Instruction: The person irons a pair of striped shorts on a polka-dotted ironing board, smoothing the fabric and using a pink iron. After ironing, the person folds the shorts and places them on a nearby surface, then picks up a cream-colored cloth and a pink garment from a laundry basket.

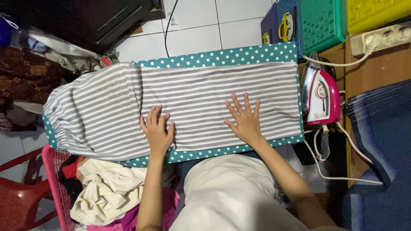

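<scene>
Your left hand (157,130) and right hand (244,119) lie open, flat on the grey-white striped cloth garment (180,105) across the teal polka-dot ironing board (239,55). The pink-white iron (321,96) stands right, possibly hot; its cord could snag.

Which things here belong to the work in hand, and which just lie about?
In use: left hand and right hand, flat on the striped cloth; dotted ironing board; iron.
Lying about: pink laundry basket, red chair, coloured crates, power strip.
</scene>
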